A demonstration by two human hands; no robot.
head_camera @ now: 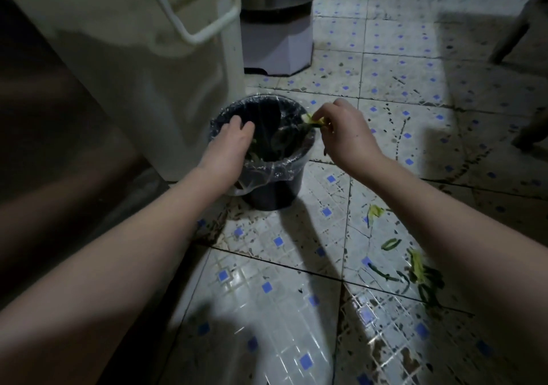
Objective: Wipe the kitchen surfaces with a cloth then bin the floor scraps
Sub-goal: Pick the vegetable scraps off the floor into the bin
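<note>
A small black bin [275, 195] lined with a clear plastic bag stands on the tiled floor, with dark green scraps inside. My left hand [228, 144] hangs over the bin's left rim, fingers relaxed and reaching into the opening. My right hand [347, 129] pinches a yellow-green vegetable scrap [314, 120] just above the bin's right rim. More green and yellow scraps [415, 269] lie scattered on the tiles at the right, beside my right forearm.
A white appliance [142, 67] with a bar handle stands left of the bin. Behind it is a steel vessel on a white base [278, 46]. Dark furniture legs [516, 35] stand at the far right. The tiled floor [267, 295] is stained.
</note>
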